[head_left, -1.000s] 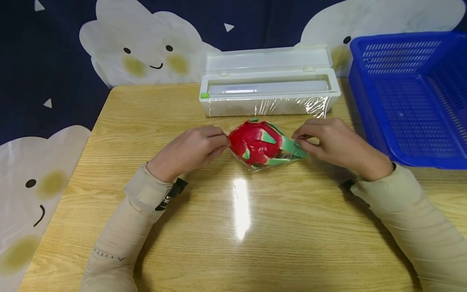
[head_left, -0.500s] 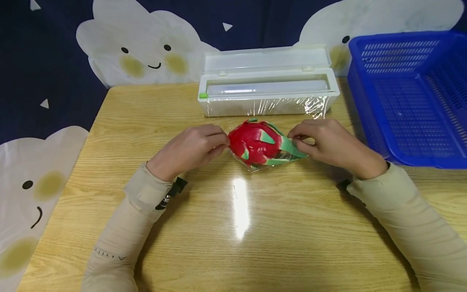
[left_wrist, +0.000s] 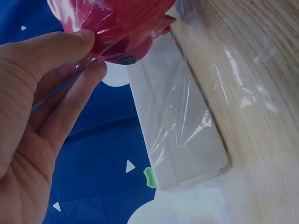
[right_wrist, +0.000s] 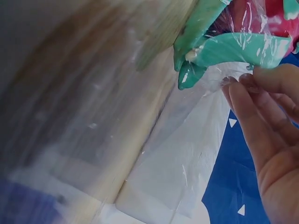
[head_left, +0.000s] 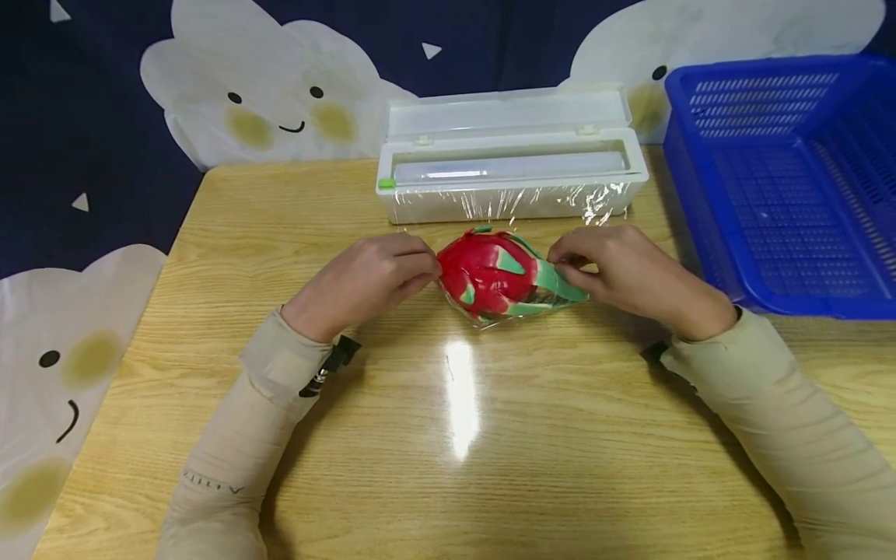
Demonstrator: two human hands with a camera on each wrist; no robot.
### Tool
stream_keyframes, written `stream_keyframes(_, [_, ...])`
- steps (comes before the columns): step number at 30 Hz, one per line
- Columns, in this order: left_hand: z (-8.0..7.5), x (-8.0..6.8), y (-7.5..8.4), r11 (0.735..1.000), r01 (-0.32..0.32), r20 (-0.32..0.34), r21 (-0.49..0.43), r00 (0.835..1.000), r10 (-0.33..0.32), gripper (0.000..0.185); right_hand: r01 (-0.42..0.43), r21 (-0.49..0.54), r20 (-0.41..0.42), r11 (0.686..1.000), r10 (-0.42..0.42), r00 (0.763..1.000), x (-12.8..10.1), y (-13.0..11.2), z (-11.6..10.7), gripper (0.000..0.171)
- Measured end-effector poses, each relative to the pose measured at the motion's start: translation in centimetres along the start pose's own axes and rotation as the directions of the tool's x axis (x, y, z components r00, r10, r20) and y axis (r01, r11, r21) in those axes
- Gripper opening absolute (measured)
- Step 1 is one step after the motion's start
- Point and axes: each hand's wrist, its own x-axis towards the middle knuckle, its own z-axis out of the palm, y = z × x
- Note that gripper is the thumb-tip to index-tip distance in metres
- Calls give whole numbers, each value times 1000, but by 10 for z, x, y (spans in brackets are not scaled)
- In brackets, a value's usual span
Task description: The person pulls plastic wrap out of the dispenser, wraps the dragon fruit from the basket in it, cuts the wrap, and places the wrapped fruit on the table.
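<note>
A red dragon fruit (head_left: 486,272) with green scales lies on its side in clear plastic wrap, in the middle of the table. At its red left end, my left hand (head_left: 367,284) pinches the wrap between thumb and fingers, close against the fruit. My right hand (head_left: 623,268) is at the green-tipped end and pinches the wrap there; the right wrist view shows thumb and fingertips meeting on the film beside the green scales (right_wrist: 238,49). Crinkled film stretches over the red skin (left_wrist: 121,21) in the left wrist view. The fruit's underside is hidden.
Behind the fruit stands a white wrap dispenser (head_left: 504,205) with its lid up, a roll (head_left: 518,166) inside and film hanging over its front. A blue plastic basket (head_left: 707,233) stands on the right. A wooden table (head_left: 560,451) lies under everything, against a dark cloud-printed backdrop (head_left: 490,39).
My right hand has shifted slightly left, closer to the fruit. The left hand and the fruit have hardly moved. The whole head view has drifted a little.
</note>
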Motion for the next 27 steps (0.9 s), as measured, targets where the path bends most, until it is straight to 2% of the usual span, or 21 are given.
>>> stream_keyframes(7, [1,1,-2,1000,-19,-53,-9,998,19,12,2,50,-37,999,-1,999,2,1,1,14])
stream_keyframes(12, [2,1,-4,1000,-30,-83,-7,996,29,14,21,1,-86,1000,-21,996,2,0,1,17])
stream_keyframes(17, [4,2,-4,999,-40,-118,4,992,40,17,-1,-40,-77,999,-2,997,2,-2,0,17])
stream_keyframes(27, [4,1,-4,1000,10,-128,11,992,-8,13,14,-38,-77,999,-17,997,1,-3,3,16])
